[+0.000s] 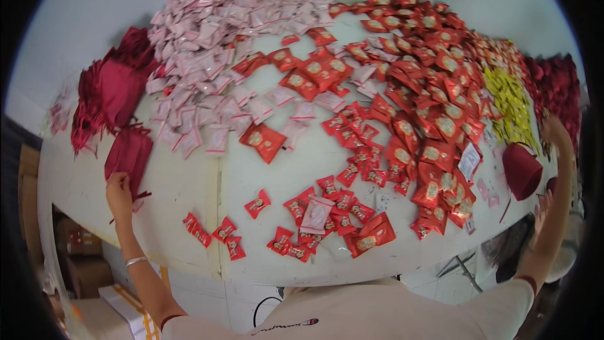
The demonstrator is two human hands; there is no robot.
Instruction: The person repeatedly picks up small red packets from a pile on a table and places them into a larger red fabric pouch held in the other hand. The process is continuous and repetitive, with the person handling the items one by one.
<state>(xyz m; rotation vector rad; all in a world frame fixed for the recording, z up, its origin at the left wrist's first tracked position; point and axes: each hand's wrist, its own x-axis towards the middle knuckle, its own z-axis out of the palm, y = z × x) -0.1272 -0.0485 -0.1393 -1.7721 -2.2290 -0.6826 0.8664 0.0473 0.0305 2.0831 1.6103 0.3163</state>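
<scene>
My left hand (pixel 119 194) is at the left of the table, its fingers closed on the lower edge of a dark red drawstring pouch (pixel 130 153). That pouch lies flat beside a heap of similar dark red pouches (pixel 119 91). Stretched far out to the right, my right hand (pixel 556 131) is at the small yellow packets (pixel 508 104) and a pile of dark red pouches (pixel 557 85). Its fingers are small and partly hidden, so their grip is unclear. Below it, another dark red pouch (pixel 522 173) rests near the table's right edge.
Pale pink packets (pixel 217 38) heap up at the back left. Larger red packets (pixel 434 107) fill the right middle, with small red candies (pixel 340 208) in front. Another person's hand (pixel 542 213) shows behind my right forearm. Cardboard boxes (pixel 85 271) stand below the table, left.
</scene>
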